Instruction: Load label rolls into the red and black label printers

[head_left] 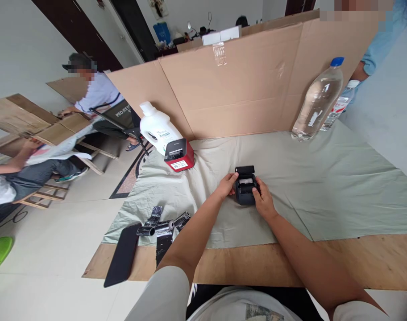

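While two people sit at wooden boards far off to the left, a flat black case (122,255) lies at the table's near left edge, with a few dark film rolls (163,226) just beside it on the pale green cloth (324,191). Further back stand a white jug (157,127) and a red and black printer (179,155), touching each other. Near the middle of the cloth sits a small black printer (245,186), boxy, its lid tipped up at the back and a pale roll showing inside. The left hand (227,184) clasps its left side, the right hand (264,200) its right side, fingers curled against it. Two clear bottles (319,100) stand by the cardboard wall (243,84) at the right.
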Demonstrator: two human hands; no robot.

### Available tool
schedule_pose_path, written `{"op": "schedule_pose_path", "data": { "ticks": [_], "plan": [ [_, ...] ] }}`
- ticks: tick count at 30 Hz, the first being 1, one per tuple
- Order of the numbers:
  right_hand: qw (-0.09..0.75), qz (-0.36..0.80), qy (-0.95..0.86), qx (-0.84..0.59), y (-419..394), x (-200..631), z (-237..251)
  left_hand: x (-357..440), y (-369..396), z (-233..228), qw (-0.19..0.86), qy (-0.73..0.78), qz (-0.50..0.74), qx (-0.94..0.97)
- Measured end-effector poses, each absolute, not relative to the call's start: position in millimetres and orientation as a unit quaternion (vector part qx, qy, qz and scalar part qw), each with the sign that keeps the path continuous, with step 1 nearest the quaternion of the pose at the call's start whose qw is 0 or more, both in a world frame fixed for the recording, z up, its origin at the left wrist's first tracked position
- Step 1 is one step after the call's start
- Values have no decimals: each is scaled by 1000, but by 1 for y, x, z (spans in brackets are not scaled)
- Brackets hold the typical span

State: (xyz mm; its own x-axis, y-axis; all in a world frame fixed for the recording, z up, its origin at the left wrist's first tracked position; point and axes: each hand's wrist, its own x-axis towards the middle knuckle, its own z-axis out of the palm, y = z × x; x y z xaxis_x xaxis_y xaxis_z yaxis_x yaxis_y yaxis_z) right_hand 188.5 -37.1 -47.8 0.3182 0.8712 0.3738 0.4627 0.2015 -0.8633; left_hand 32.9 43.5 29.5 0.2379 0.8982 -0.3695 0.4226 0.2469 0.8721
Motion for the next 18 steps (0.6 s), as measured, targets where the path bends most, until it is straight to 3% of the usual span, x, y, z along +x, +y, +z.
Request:
{"op": "schedule_pose_path", "data": {
  "ticks": [4,6,18],
  "plan": [
    [558,194,-542,-598,-37,188,-50,46,43,35,293,612,274,681],
    [566,198,-534,-595,-37,189,-51,51,41,38,233,570,277,738],
    [566,215,-519,-604,-38,189,-49,77,55,46,138,472,3,871]
  ]
}}
